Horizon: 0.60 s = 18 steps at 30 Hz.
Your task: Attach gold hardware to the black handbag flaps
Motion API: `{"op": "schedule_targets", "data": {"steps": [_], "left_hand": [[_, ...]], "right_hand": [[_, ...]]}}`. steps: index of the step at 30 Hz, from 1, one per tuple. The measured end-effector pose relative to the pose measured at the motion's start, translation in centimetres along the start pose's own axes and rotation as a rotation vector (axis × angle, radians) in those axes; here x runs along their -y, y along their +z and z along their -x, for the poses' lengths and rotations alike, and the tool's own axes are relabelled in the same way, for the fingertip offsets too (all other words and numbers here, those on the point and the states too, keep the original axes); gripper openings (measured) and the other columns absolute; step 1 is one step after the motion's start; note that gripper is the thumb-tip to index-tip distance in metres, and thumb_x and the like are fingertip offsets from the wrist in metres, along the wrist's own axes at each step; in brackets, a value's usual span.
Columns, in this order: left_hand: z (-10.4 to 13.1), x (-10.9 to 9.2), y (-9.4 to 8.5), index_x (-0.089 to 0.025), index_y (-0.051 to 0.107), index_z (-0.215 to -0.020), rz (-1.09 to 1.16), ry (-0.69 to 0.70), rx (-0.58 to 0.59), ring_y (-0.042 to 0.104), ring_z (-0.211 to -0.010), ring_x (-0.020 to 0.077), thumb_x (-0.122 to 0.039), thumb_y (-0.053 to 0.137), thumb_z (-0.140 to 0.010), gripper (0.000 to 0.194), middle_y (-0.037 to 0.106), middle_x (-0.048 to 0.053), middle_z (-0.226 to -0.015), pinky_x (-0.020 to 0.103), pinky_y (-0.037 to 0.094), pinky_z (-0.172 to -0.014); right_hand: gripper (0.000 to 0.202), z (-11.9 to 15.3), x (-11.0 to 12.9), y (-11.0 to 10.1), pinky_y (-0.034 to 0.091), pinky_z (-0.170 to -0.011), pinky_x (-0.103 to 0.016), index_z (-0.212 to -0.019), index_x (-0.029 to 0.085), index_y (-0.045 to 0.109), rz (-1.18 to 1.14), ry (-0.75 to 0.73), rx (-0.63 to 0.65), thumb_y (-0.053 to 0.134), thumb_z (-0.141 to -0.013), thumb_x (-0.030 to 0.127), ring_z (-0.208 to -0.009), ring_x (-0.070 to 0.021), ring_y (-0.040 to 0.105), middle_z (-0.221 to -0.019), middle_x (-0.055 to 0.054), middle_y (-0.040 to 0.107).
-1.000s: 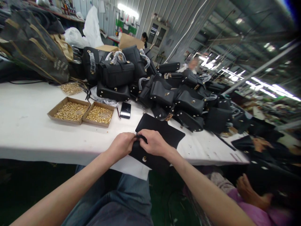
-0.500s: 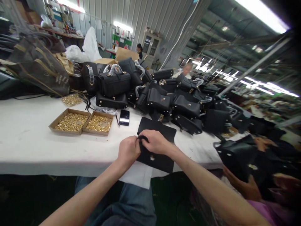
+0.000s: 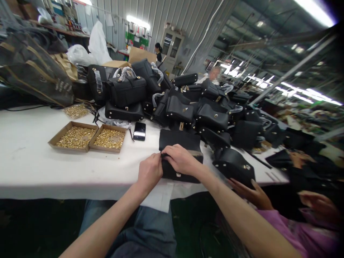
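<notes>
In front of me on the white table lies a black handbag point(image 3: 180, 138), its flap laid back away from me and a small metal lock on its near side. My left hand point(image 3: 150, 171) is closed on the bag's left edge, fingers curled and thumb pressed down. Right beside it, my right hand point(image 3: 180, 159) reaches over the bag and pinches the same upper left corner. What lies exactly between the fingertips is hidden. A strip of lighter lining shows at the bag's opening, right of my right hand.
Two cardboard trays, a left tray point(image 3: 51, 143) and a right tray point(image 3: 123, 145), hold small gold metal parts. A phone point(image 3: 139, 131) lies near them. Finished-looking black bags point(image 3: 180, 109) are heaped behind. At right, a co-worker's hand point(image 3: 252, 193) touches another black bag point(image 3: 235, 165).
The bag under my hands now sits flatter, with its opening and lining showing. My hands stay at its left corner. The co-worker's bag has moved left onto the table.
</notes>
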<state>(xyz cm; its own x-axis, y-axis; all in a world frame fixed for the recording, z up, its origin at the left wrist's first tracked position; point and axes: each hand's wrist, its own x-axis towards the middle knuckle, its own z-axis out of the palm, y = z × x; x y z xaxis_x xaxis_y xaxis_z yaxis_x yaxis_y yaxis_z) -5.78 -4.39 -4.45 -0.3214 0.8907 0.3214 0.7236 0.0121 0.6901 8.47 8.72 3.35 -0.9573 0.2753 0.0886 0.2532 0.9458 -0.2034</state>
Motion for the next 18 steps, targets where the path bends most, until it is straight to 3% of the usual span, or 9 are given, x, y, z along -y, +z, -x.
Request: {"op": "schedule_targets", "data": {"steps": [5,8,12,18], "left_hand": [[-0.2,-0.4,0.2,-0.023,0.074,-0.105,0.026,0.045,0.027,0.076,-0.093,0.0244,-0.022,0.05,-0.11,0.025,0.081,0.009,-0.102,0.035,0.048,-0.079],[0.0,-0.6,0.2,-0.023,0.076,-0.106,0.039,0.032,0.016,0.076,-0.093,0.0247,-0.023,0.05,-0.11,0.026,0.082,0.009,-0.103,0.035,0.048,-0.08],[0.5,-0.8,-0.1,-0.023,0.077,-0.106,0.04,0.015,0.01,0.077,-0.091,0.0244,-0.023,0.051,-0.11,0.027,0.084,0.009,-0.103,0.034,0.048,-0.078],[0.6,-0.8,-0.3,-0.024,0.077,-0.099,0.033,0.01,0.014,0.078,-0.09,0.0248,-0.023,0.052,-0.109,0.027,0.084,0.009,-0.099,0.035,0.044,-0.075]], "right_hand": [[0.023,2.8,0.2,-0.7,0.054,-0.107,-0.043,-0.13,0.022,0.073,-0.227,0.128,-0.02,0.065,-0.108,0.023,-0.119,-0.0282,0.072,-0.131,-0.011,0.077],[0.027,3.2,0.6,-0.8,0.053,-0.113,-0.042,-0.134,0.023,0.075,-0.403,0.17,-0.041,0.061,-0.111,0.027,-0.126,-0.0273,0.072,-0.137,-0.009,0.077],[0.029,2.8,0.9,-0.6,0.055,-0.109,-0.041,-0.123,0.022,0.081,-0.576,0.279,-0.052,0.056,-0.114,0.034,-0.119,-0.027,0.075,-0.127,-0.007,0.082],[0.022,2.5,1.4,0.1,0.055,-0.092,-0.036,-0.107,0.02,0.083,-0.568,0.334,-0.114,0.065,-0.108,0.034,-0.099,-0.0248,0.075,-0.106,-0.004,0.084]]}}
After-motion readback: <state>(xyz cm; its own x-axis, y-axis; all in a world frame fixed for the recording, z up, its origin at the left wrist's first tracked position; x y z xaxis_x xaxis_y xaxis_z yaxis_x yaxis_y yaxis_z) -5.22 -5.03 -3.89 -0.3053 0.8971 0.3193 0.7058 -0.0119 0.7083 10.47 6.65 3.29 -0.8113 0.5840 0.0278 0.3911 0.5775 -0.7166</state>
